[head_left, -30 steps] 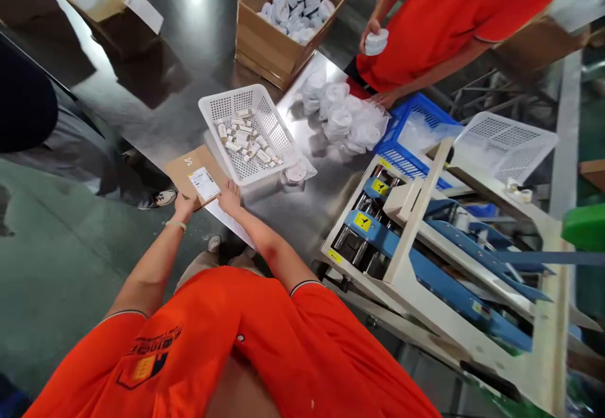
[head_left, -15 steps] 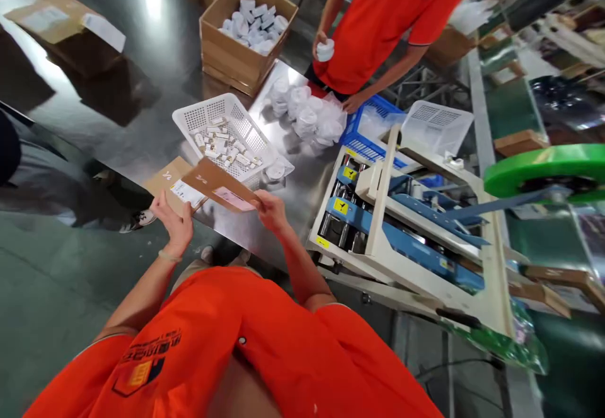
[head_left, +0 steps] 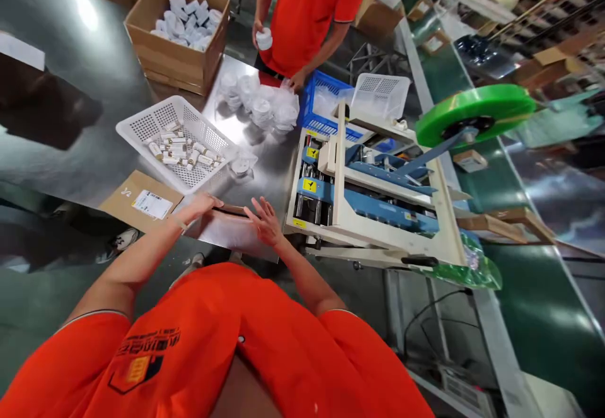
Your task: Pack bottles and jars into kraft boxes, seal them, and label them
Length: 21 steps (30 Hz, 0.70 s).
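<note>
A flat brown cardboard piece (head_left: 232, 210), seen nearly edge-on, stands over the front edge of the metal table. My left hand (head_left: 201, 206) is closed on its left end. At its right end is my right hand (head_left: 265, 222), fingers spread; whether they touch the cardboard I cannot tell. Left of my hands lies another flat cardboard piece (head_left: 127, 202) with a white label (head_left: 152, 204). Just behind, a white perforated basket (head_left: 137, 118) holds several small white-and-brass cylindrical parts (head_left: 177, 148). A clear bag with a white round piece (head_left: 241, 164) rests by the basket's right end.
A cardboard box (head_left: 177, 68) of white pieces stands at the back. Bagged white pieces (head_left: 262, 106) lie near a co-worker (head_left: 309, 14) holding a white round item (head_left: 264, 39). On the right are a carton-taping machine (head_left: 373, 207), a green tape roll (head_left: 477, 112), and a blue crate (head_left: 308, 99).
The labelled cardboard has left my left hand and lies on the table. The other piece has turned edge-on and moved from my right hand's grip into my left. My view has swung right.
</note>
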Available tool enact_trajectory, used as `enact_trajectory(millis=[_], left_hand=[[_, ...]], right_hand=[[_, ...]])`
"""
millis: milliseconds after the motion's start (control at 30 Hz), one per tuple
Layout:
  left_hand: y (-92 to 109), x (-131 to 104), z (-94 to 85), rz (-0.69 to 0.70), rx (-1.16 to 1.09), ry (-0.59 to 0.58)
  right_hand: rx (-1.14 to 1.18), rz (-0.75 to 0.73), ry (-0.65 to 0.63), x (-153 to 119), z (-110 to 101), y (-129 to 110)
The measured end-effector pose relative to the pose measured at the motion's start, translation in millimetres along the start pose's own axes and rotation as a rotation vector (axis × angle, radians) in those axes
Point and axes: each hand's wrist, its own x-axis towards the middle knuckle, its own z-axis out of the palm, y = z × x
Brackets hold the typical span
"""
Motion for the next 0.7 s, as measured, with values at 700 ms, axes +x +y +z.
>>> enact_trajectory(millis=[700], left_hand=[[40.1,-6.7,58.7,0.516,0.621,-0.238]], right_hand=[[1.034,0.272,-0.038,37.3,3.3,16.2]])
